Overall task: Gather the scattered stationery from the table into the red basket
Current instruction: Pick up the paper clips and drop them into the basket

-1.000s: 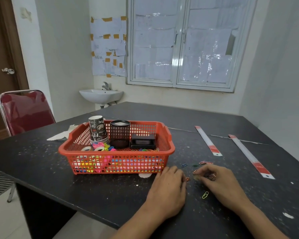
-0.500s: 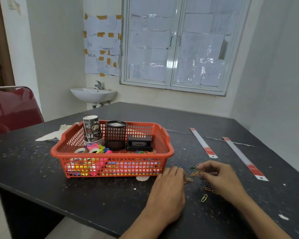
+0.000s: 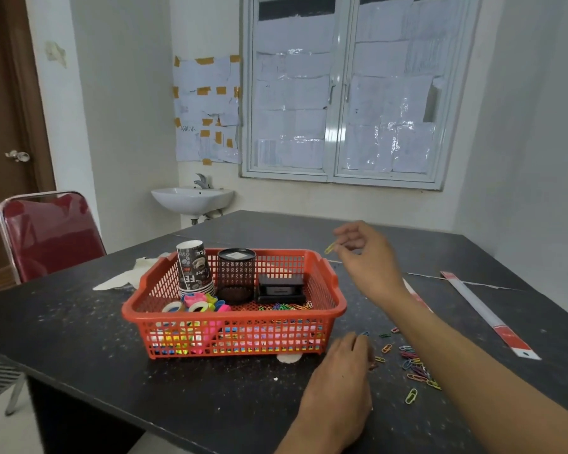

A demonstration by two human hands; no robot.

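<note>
- Currently, my right hand (image 3: 368,257) pinches one yellow paper clip (image 3: 330,248) between thumb and fingertip, in the air near the far right corner of the red basket (image 3: 236,314). The clip appears level with the rim's outer edge, not clearly over the interior.
- Hazard: releasing here could drop the clip onto the table (image 3: 79,339) behind the basket. Cause: the hand is not far enough inward.
- Hazard: the clip may slip early. Cause: a light pinch on a small, smooth item.
- Hazard: a clip landing against the perforated wall could lodge in an opening.
- My left hand (image 3: 341,385) lies palm down on the table, fingertips at the edge of the scattered paper clips (image 3: 413,362). I cannot tell whether it grips one.
- Hazard: dragging that hand, or lowering my right forearm, could spread the clips toward the near table edge.
- Basket contents, rear row: a stack of paper cups (image 3: 194,267), a black mesh pen holder (image 3: 236,273), a black boxy item (image 3: 281,288).
- Basket contents, front: coloured tape rolls (image 3: 194,306) and loose clips (image 3: 286,306) on the floor.
- The interiors of the cups and the pen holder are not visible.
- Not yet gathered: the scattered clips, a lone green clip (image 3: 411,395), one ruler (image 3: 489,316), and a second ruler (image 3: 417,296) partly hidden behind my arm.
</note>
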